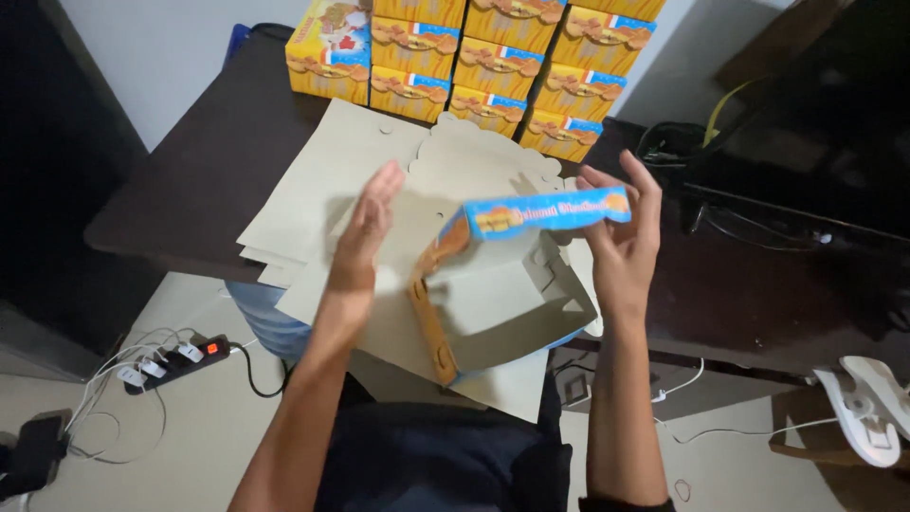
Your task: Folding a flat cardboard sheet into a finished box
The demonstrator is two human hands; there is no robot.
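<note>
A half-folded cardboard box [502,294] with a grey inside and a yellow, orange and blue printed outside hangs in front of me above the table edge. My right hand [621,232] grips its raised far wall, fingers behind the blue strip. My left hand [365,237] is flat and spread, pressed against the box's left flap. Under them lies a stack of flat unfolded box blanks [313,204], grey side up, on a dark table [190,180].
Several finished yellow boxes [474,57] are stacked in rows at the table's far edge. Black cables [682,142] lie at the right. On the floor sit a power strip [175,360] with plugs, a blue water jug [270,322] and a white fan base [867,408].
</note>
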